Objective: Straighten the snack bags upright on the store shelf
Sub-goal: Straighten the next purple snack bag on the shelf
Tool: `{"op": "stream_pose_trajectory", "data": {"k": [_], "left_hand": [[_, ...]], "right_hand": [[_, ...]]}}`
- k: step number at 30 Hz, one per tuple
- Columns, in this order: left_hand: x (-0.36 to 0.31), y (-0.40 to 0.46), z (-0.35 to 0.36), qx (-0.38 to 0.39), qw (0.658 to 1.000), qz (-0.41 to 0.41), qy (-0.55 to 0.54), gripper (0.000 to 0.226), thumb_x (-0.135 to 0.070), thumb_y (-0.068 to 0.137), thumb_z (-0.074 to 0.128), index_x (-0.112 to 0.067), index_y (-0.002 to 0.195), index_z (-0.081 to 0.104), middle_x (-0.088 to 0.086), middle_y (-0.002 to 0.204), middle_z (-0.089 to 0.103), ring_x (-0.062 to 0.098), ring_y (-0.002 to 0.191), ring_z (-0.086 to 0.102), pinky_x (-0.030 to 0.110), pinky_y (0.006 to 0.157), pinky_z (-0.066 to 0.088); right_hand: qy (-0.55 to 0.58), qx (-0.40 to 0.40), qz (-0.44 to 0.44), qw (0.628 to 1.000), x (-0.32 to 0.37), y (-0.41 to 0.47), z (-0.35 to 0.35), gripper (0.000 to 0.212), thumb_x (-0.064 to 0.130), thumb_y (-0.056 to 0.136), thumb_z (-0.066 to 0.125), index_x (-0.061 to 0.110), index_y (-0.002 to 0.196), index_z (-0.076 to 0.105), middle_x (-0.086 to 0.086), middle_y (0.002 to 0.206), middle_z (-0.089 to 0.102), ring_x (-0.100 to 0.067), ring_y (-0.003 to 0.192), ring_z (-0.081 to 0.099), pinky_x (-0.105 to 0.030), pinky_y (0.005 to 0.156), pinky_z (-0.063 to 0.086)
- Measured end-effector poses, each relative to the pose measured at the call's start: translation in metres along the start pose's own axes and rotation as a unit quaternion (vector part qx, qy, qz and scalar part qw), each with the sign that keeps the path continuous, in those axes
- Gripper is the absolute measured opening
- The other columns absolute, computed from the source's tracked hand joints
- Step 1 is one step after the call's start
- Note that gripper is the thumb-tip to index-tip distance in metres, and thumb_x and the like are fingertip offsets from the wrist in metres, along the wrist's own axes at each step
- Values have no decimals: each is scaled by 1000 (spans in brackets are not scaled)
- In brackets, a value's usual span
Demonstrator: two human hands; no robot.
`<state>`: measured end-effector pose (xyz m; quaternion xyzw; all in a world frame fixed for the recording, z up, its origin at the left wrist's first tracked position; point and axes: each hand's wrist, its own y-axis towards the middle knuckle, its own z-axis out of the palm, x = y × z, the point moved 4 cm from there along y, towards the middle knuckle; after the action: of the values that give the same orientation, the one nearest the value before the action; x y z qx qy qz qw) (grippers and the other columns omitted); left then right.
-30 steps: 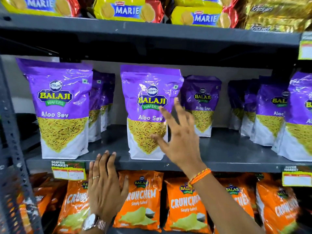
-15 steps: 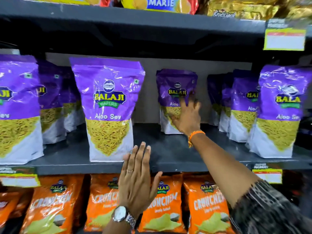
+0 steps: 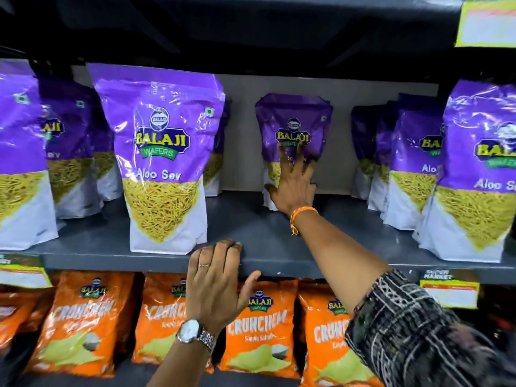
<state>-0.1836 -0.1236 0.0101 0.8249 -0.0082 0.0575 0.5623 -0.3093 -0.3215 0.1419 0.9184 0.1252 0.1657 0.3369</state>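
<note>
Purple Balaji Aloo Sev bags stand on a grey shelf [image 3: 282,265]. One lone bag [image 3: 293,118] stands upright far back in the middle gap. My right hand [image 3: 294,185] reaches in and lies flat against its front, fingers spread, thumb at its lower left edge. It touches the bag without closing on it. My left hand [image 3: 216,283] rests on the shelf's front lip, fingertips over the edge, holding nothing. Just left of it a large front bag [image 3: 164,163] stands upright.
More purple bags stand in rows at the left [image 3: 16,163] and right [image 3: 480,177]. Orange Crunchem bags [image 3: 259,325] fill the shelf below. Price tags [image 3: 449,291] hang on the shelf lip. The shelf above sits low over the bag tops.
My right hand has slid further up the front of the back bag. My left hand rose from below and now rests on the shelf edge. The camera moved closer.
</note>
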Motion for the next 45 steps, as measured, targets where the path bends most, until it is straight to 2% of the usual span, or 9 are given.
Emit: {"op": "stream_pose_trajectory", "data": {"k": [4,12,19,24,34,45], "left_hand": [[0,-1,0,1,1000,0,9,59,-61,101,36,-11,115,64,11,115,67,35,97,62,47,94,38],[0,2,-7,24,1000,1,10,59,-60,101,36,-11,114,66,10,114,67,35,97,62,47,95,39],[0,2,-12,62,998,-1,-1,55,-58,99,42,-11,116,64,11,115,66,35,99,61,48,95,41],[1,2,-14,71,997,-2,-19,55,-57,99,43,-10,119,63,11,115,65,35,100,61,49,96,44],[3,0,-14,65,998,4,-25,56,-57,101,41,-9,122,61,11,115,63,35,101,57,47,96,40],[3,1,-16,73,997,1,-30,58,-57,101,38,-8,123,62,11,117,63,34,102,58,46,98,38]], "right_hand": [[-23,-6,-12,1000,1,-2,-5,103,50,88,74,49,161,2,-10,173,-11,-54,147,15,-66,85,57],[-35,-30,-7,999,3,-21,-29,100,47,84,79,47,160,15,-11,171,8,-51,150,15,-62,84,60],[-41,-44,-8,998,8,-57,-61,101,47,87,77,48,162,10,-8,173,5,-50,151,15,-57,73,63],[-39,-57,-13,998,13,-85,-84,102,47,86,79,49,161,10,-7,173,4,-48,150,18,-53,71,63],[-69,-97,-11,993,14,-133,-118,102,52,81,80,48,161,16,-8,172,12,-47,148,26,-48,64,60],[-68,-88,-8,994,14,-146,-131,105,53,80,81,49,161,14,-7,173,9,-48,149,25,-52,69,61]]}}
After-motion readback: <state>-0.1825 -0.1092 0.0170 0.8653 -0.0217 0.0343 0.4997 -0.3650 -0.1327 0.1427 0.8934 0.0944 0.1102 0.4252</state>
